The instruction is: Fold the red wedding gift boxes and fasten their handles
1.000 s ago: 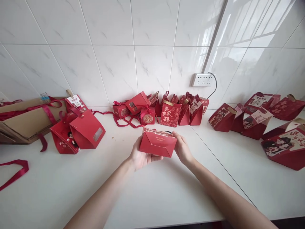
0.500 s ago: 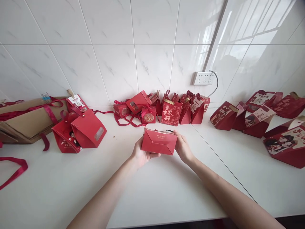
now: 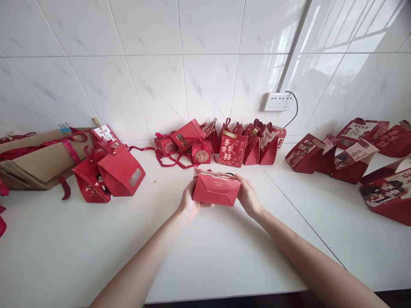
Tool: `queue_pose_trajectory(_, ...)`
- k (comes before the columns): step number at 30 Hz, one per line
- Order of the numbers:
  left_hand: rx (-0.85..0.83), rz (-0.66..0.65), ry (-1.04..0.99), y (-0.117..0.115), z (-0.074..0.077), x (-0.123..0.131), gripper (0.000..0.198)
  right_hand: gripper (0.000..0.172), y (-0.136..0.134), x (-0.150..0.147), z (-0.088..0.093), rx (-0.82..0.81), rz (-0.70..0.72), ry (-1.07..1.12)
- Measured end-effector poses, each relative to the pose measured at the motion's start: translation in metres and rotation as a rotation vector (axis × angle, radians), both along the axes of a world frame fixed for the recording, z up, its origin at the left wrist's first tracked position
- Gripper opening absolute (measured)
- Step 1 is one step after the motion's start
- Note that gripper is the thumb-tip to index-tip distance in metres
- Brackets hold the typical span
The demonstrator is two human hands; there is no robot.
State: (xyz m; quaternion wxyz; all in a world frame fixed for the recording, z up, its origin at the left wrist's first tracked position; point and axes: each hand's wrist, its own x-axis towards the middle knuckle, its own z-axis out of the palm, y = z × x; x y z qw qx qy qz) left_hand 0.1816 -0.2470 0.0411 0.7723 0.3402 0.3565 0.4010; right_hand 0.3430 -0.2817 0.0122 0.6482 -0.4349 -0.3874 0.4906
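Between my hands, a red gift box (image 3: 215, 190) is held above the white table, its folded bottom with interlocked flaps and small gold print facing me. My left hand (image 3: 190, 200) grips its left end, with fingers reaching underneath. On the right end, my right hand (image 3: 248, 197) is closed round the side, fingertips partly hidden behind the box. A strip of the printed side shows along its upper edge. Beyond it stands a patterned red gift box (image 3: 233, 150) with gold characters.
Small red boxes with ribbons (image 3: 201, 152) line the wall. Two red handled boxes (image 3: 121, 171) stand left, near flattened cardboard (image 3: 41, 158) with ribbon on it. More gift boxes (image 3: 305, 153) are at right. A power strip (image 3: 278, 102) hangs on the tiles.
The box in my hands has tipped slightly, so more of its printed side shows at the top. The whole view has shifted a little; both hands keep their hold.
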Motion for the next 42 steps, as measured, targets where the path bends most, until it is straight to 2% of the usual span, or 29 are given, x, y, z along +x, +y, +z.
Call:
queue_pose_trajectory(10, 0.204, 0.069, 0.124, 0.004, -0.009, -0.002, 0.025, 0.036, 0.0, 0.001, -0.003, -0.009, -0.063, 0.056)
queue_pose_trajectory(17, 0.279, 0.069, 0.16, 0.003, -0.008, -0.003, 0.028, 0.032, 0.0, 0.001, -0.003, 0.015, -0.067, 0.056)
queue_pose_trajectory(25, 0.3, 0.056, 0.171, 0.002, -0.008, -0.003, 0.029, 0.044, 0.002, 0.004, 0.001, 0.003, 0.049, -0.02)
queue_pose_trajectory(32, 0.357, 0.139, 0.19, 0.014, -0.014, -0.005, 0.026, 0.047, -0.005, -0.001, 0.019, -0.18, 0.287, 0.157)
queue_pose_trajectory(38, 0.343, 0.248, 0.192, 0.014, -0.013, -0.005, 0.036, 0.041, -0.006, -0.002, 0.018, -0.216, 0.308, 0.259)
queue_pose_trajectory(42, 0.365, 0.216, 0.164, 0.009, -0.009, -0.004, 0.039, 0.043, -0.006, -0.001, 0.018, -0.215, 0.305, 0.255)
